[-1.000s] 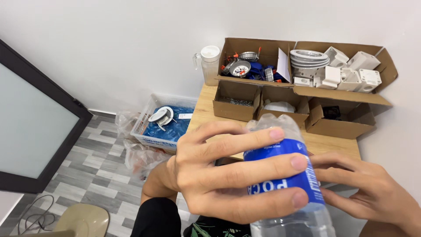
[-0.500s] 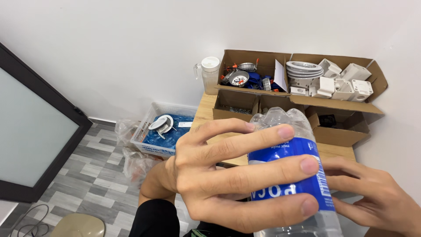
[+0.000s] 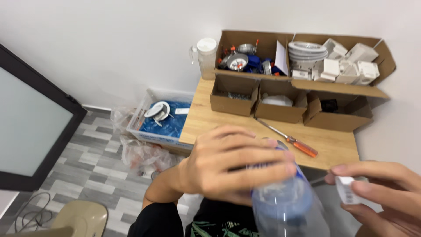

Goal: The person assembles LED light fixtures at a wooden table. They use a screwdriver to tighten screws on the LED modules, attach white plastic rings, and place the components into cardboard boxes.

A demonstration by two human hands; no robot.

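My left hand (image 3: 232, 169) is wrapped around the upper part of a clear plastic bottle (image 3: 289, 210) with a blue label, close under the camera. The bottle leans toward me and my fingers hide its top. My right hand (image 3: 381, 193) is at the lower right, apart from the bottle, and pinches a small white cap (image 3: 346, 191) between thumb and fingers.
Beyond the hands is a wooden table (image 3: 263, 127) with an orange-handled screwdriver (image 3: 289, 141), small cardboard boxes (image 3: 280, 103) and a long open box of white and metal parts (image 3: 307, 61). A lidded clear jug (image 3: 206, 55) stands at the wall. On the floor are a plastic crate (image 3: 162, 118) and a stool (image 3: 83, 217).
My right hand has come off the bottle and moved right, now holding the white cap. The bottle has dropped lower and tilted toward me, with my left hand still on it.
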